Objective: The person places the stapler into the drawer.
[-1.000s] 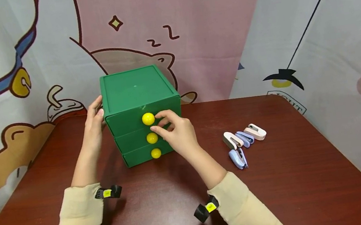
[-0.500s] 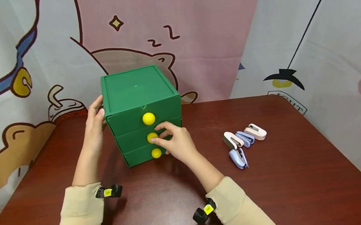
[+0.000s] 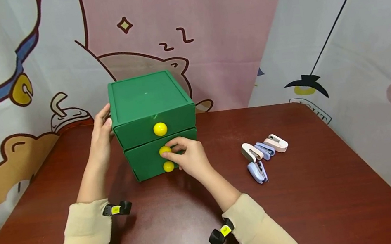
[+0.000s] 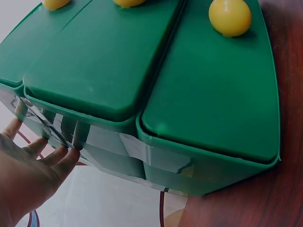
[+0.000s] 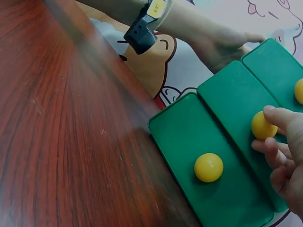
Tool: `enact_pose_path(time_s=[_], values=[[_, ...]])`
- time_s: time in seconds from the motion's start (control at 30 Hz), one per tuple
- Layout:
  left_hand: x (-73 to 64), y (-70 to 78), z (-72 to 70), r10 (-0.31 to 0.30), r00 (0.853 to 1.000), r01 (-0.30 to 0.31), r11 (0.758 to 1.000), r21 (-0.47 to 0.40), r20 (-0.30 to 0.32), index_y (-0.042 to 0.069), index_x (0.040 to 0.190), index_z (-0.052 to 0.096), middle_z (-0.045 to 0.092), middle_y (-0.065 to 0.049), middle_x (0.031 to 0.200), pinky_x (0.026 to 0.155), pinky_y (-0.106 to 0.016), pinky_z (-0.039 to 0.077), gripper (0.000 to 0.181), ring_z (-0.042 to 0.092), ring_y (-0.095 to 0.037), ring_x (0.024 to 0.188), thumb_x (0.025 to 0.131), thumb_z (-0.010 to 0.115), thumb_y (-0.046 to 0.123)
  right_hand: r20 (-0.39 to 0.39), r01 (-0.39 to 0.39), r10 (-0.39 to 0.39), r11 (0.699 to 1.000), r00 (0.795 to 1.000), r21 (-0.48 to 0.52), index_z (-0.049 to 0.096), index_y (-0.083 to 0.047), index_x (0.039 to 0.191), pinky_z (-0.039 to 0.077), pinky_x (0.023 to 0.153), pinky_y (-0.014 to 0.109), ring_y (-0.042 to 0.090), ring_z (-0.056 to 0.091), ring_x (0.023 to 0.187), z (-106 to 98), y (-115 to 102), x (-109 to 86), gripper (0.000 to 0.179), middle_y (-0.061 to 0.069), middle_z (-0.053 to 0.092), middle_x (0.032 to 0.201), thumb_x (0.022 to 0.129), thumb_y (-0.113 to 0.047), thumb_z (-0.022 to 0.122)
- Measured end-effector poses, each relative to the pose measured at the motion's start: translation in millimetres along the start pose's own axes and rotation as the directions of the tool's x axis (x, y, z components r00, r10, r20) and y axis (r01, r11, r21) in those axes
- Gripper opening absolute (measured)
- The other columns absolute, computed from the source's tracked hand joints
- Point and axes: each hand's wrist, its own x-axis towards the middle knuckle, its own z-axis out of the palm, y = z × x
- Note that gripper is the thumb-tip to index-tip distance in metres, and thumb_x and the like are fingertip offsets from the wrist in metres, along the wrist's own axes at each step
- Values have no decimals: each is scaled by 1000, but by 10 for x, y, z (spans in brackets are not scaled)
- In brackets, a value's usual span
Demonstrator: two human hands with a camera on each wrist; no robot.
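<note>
A green drawer box (image 3: pixel 148 97) with three drawers stands on the table, a round yellow knob on each drawer front. My right hand (image 3: pixel 190 156) pinches the middle knob (image 5: pixel 263 126) between thumb and fingers. That middle drawer (image 4: pixel 102 56) juts out slightly past the fronts above and below it. Against the box's left side, my left hand (image 3: pixel 99 137) rests with fingers spread along the wall, as the left wrist view shows (image 4: pixel 33 175). The top knob (image 3: pixel 160 129) and bottom knob (image 3: pixel 168 166) are untouched.
To the right of the box, several small staplers lie grouped on the brown table (image 3: pixel 321 187): a white one (image 3: pixel 276 143), another white one (image 3: pixel 252 152) and blue ones, the nearest blue stapler (image 3: pixel 257 172) lying in front. A cartoon-print cloth (image 3: pixel 227 30) hangs behind.
My right hand has gone from beside the top knob down to the middle knob and gripped it. The middle drawer has come forward a little. My left hand stays on the box's side.
</note>
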Motion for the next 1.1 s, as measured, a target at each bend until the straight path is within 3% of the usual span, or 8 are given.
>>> enact_pose_path(time_s=[0.17,0.47,0.7,1.1], values=[[-2,13,3,3,1000,-3,1000,18,-1,16,152,26,28,-9,150,97,-36,31,54,40,-21,122,101,37,32,20,-33,33,999,999,-22,72,-14,95,47,45,31,16,53,45,-80,-85,-67,20,-2,69,79,79,-25,80],[9,26,16,3,1000,-3,1000,22,4,15,152,25,27,-10,150,98,-37,30,55,40,-22,123,101,37,31,85,-52,53,999,995,-11,73,-16,89,44,43,28,28,57,52,-179,-188,-227,15,-4,69,78,77,-19,81],[-9,12,3,-3,1000,2,1000,27,6,15,153,23,27,-10,150,99,-39,29,55,41,-23,122,101,36,32,150,-58,66,997,987,-57,71,-20,88,45,43,31,17,53,46,-258,-274,-377,15,-7,69,76,77,-24,81],[-18,-4,-2,2,1000,-2,1000,27,3,15,152,24,28,-10,150,99,-39,29,55,42,-22,120,101,36,31,222,-36,57,995,973,-97,70,-23,88,47,43,33,13,58,53,-364,-397,-588,14,-10,68,77,78,-25,80]])
